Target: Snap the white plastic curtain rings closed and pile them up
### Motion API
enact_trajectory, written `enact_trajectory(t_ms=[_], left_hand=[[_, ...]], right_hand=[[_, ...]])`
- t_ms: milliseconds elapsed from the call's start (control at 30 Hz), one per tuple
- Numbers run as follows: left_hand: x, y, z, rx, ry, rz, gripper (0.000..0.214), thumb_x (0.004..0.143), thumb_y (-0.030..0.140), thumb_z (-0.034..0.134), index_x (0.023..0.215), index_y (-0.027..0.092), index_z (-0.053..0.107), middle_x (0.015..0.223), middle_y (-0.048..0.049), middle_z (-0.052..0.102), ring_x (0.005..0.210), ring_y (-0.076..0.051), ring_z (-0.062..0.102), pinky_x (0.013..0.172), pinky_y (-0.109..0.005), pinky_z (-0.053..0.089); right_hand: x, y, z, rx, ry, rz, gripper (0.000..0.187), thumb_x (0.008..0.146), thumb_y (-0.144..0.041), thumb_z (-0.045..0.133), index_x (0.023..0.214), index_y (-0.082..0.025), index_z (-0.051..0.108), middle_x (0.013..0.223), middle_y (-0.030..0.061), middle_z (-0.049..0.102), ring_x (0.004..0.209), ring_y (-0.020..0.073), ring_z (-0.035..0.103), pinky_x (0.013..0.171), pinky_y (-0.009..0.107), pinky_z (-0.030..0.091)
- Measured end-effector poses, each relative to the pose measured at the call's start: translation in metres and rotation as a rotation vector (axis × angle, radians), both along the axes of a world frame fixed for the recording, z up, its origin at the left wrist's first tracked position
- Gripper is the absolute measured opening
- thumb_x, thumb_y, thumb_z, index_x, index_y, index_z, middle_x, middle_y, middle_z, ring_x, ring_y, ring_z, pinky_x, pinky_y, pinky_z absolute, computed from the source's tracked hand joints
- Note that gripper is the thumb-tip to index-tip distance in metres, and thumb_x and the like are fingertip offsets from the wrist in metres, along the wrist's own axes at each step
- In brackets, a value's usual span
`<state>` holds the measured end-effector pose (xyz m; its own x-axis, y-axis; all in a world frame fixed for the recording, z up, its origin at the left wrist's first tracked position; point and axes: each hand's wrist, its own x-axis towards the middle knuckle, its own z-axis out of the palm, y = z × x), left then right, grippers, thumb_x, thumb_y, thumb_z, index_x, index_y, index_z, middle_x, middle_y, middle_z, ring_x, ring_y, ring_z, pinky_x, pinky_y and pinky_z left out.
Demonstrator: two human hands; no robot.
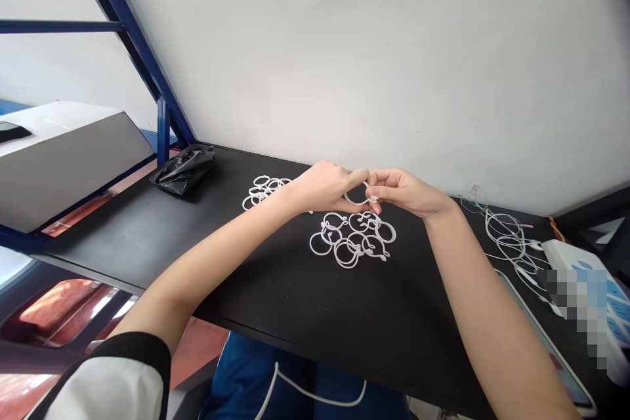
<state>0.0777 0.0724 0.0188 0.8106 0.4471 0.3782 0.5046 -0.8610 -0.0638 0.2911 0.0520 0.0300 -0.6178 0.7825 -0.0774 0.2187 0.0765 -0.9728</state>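
Observation:
Both hands meet above a black table [147,236] near the wall. My left hand [327,187] and my right hand [403,191] pinch one white plastic ring [358,199] between their fingertips, each gripping one side of it. Just below them lies a pile of several white rings [352,239], loosely overlapping on the table. A second, smaller pile of white rings [263,190] sits to the left, partly hidden behind my left wrist.
A crumpled black plastic bag [184,170] lies at the table's far left. Tangled white cables [509,243] and a white box [585,282] sit at the right, with a phone [551,348] near my right forearm. Blue metal frame bars [147,59] rise at left.

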Motion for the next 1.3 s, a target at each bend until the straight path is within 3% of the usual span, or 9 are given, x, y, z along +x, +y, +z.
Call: enact_trajectory(t_ms=[567,667,867,1000,1300], left_hand=[[-0.001,-0.005,0.008,-0.057,0.042,0.102,0.045,0.09,0.059,0.046,0.078,0.018,0.057,0.055,-0.0024,0.06,0.044,-0.015,0.05,0.047,-0.028,0.024],[-0.002,-0.004,0.008,-0.072,0.06,0.11,0.041,0.089,0.055,0.047,0.075,0.018,0.057,0.054,-0.0022,0.059,0.042,-0.015,0.048,0.047,-0.028,0.025],[-0.005,-0.003,0.01,-0.057,0.042,0.1,0.04,0.089,0.052,0.046,0.071,0.018,0.056,0.047,-0.0007,0.052,0.038,-0.013,0.041,0.046,-0.028,0.024],[-0.006,-0.005,0.012,-0.052,0.047,0.093,0.038,0.089,0.05,0.046,0.074,0.018,0.057,0.049,-0.0011,0.054,0.04,-0.014,0.043,0.046,-0.028,0.024],[-0.006,-0.007,0.013,-0.049,0.073,0.109,0.03,0.087,0.046,0.05,0.08,0.018,0.058,0.055,-0.0009,0.058,0.044,-0.015,0.048,0.046,-0.027,0.024]], right_hand=[[-0.005,-0.002,0.004,0.094,-0.078,-0.144,0.032,0.079,-0.047,0.076,0.079,-0.017,0.065,0.066,0.0002,0.065,0.062,0.0119,0.06,0.065,0.028,0.049],[-0.009,-0.007,0.01,0.166,-0.191,-0.2,0.039,0.079,-0.054,0.074,0.073,-0.018,0.06,0.065,0.0003,0.066,0.062,0.0123,0.06,0.068,0.028,0.048],[-0.01,-0.016,0.02,0.292,-0.382,-0.294,0.056,0.09,-0.068,0.049,0.062,-0.021,0.041,0.049,-0.0036,0.047,0.051,0.0107,0.05,0.064,0.028,0.046],[-0.01,-0.016,0.02,0.304,-0.413,-0.312,0.055,0.088,-0.068,0.053,0.062,-0.021,0.041,0.052,-0.0042,0.045,0.049,0.0099,0.046,0.061,0.028,0.046],[-0.012,-0.019,0.023,0.254,-0.465,-0.296,0.051,0.084,-0.065,0.061,0.064,-0.021,0.045,0.054,-0.0038,0.047,0.051,0.0111,0.049,0.057,0.027,0.042]])
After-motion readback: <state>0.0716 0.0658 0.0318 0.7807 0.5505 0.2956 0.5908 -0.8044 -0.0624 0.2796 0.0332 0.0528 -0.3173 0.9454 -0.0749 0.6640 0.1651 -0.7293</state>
